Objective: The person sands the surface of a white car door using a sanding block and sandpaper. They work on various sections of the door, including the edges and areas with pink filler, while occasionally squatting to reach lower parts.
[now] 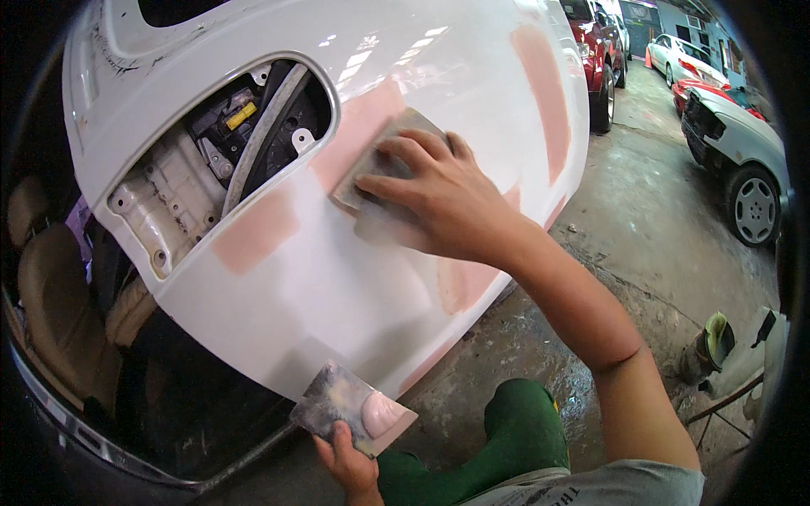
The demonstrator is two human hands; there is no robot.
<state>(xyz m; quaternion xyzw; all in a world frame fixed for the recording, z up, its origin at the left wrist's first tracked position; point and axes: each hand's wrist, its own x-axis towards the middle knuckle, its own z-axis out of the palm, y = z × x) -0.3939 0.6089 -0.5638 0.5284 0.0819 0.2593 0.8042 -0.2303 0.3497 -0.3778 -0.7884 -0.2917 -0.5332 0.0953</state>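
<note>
A white car body panel [304, 287] fills the middle of the view, marked with several pink filler patches. My right hand [443, 198] presses a flat grey spreader [380, 156] against a pink patch on the panel, fingers spread over the tool. Low in the view, my left hand [350, 464] grips a square mixing board [346, 409] by its lower corner. A blob of pink filler [384, 413] sits on the board's right side. The board hangs just below the panel's lower edge.
An empty lamp opening [228, 152] in the panel shows metal brackets and wiring. Tan car seats [59, 295] lie at left. My green-trousered knee [515, 430] rests on the concrete floor [658, 228]. Parked red and white cars [734, 143] stand at right.
</note>
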